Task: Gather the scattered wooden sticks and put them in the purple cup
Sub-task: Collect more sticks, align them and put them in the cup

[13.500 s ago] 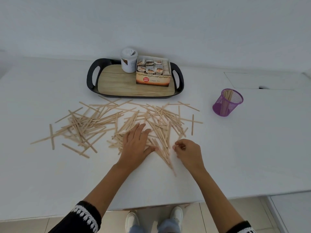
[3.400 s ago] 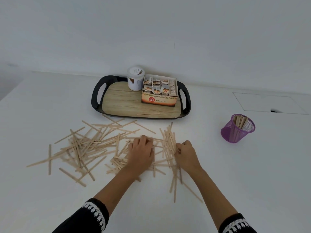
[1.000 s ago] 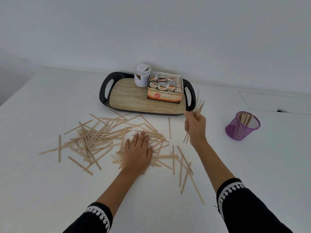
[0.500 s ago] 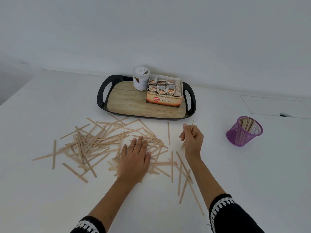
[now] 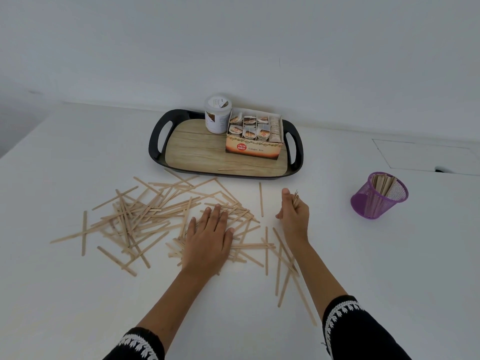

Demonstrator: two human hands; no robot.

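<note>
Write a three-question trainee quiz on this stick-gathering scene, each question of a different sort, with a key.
1. True or false: the purple cup already holds some sticks.
2. Which hand grips a bundle of sticks? A) left hand B) right hand C) neither
3. Fill in: one lone stick lies on the ____, in front of the ginger tea box.

Key: 1 true. 2 B; the left hand lies flat on the scattered wooden sticks. 3 tray.

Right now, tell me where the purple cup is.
The purple cup stands on the table's right side, right of the right hand and the tray.
</note>
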